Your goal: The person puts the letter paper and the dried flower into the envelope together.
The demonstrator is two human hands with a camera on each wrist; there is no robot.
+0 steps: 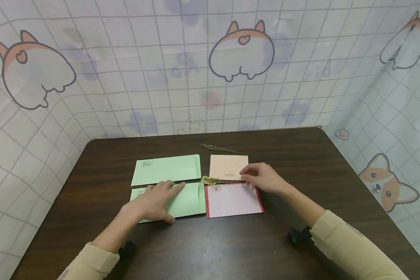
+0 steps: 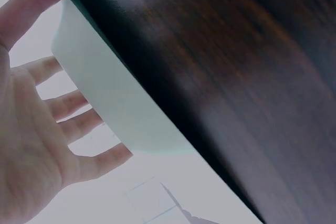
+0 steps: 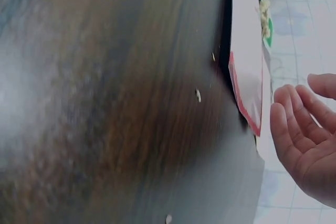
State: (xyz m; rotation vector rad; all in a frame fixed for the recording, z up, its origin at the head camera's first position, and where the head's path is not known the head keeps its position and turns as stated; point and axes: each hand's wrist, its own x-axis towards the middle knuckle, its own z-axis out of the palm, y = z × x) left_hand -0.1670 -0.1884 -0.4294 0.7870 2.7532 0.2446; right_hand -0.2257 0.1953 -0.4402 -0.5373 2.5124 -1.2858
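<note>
My left hand (image 1: 157,202) rests with spread fingers on the lower green envelope (image 1: 189,202), its thumb at the front edge. In the left wrist view its straight fingers (image 2: 79,124) reach across the pale envelope edge (image 2: 126,98). My right hand (image 1: 264,179) has thumb and index finger together at the stem end of a dried flower sprig (image 1: 211,180), pinching it. The sprig lies along the border between a pink card with a red edge (image 1: 232,200) and a peach card (image 1: 227,165). The right wrist view shows the curled fingers (image 3: 294,124) beside the red-edged card (image 3: 247,72).
A second green envelope (image 1: 168,169) lies behind the lower one. Another dried sprig (image 1: 220,148) is behind the peach card. Small pale bits (image 3: 198,95) are scattered on the dark wooden table (image 1: 210,249). A patterned curtain (image 1: 182,77) encloses the back and sides.
</note>
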